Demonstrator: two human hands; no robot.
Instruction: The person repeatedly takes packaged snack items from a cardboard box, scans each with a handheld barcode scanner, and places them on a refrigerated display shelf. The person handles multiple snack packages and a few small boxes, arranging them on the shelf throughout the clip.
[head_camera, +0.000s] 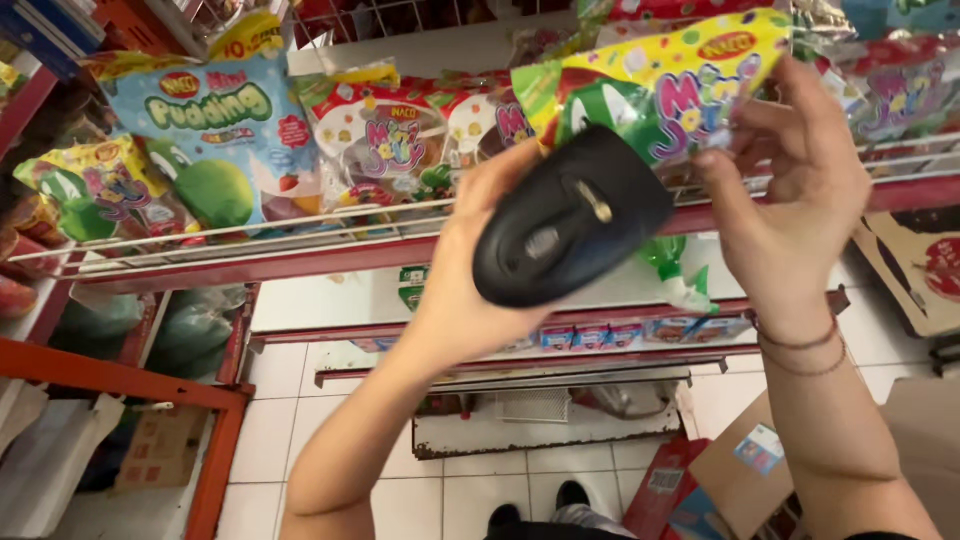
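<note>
My left hand (470, 270) grips a black oval handheld device (565, 220), raised in front of the shelf. My right hand (800, 190) pinches a bright yellow-and-green plastic bag of jelly sweets (650, 75) at its right side, holding it up just behind and above the black device. Thin bracelets circle my right wrist. The lower part of the bag is hidden behind the device.
A red-edged wire shelf (300, 245) carries more bags of jelly and pudding sweets (210, 130). Lower shelves hold small packs (590, 335). A cardboard box (760, 460) sits on the white tiled floor at lower right. An orange rack frame (215, 440) stands left.
</note>
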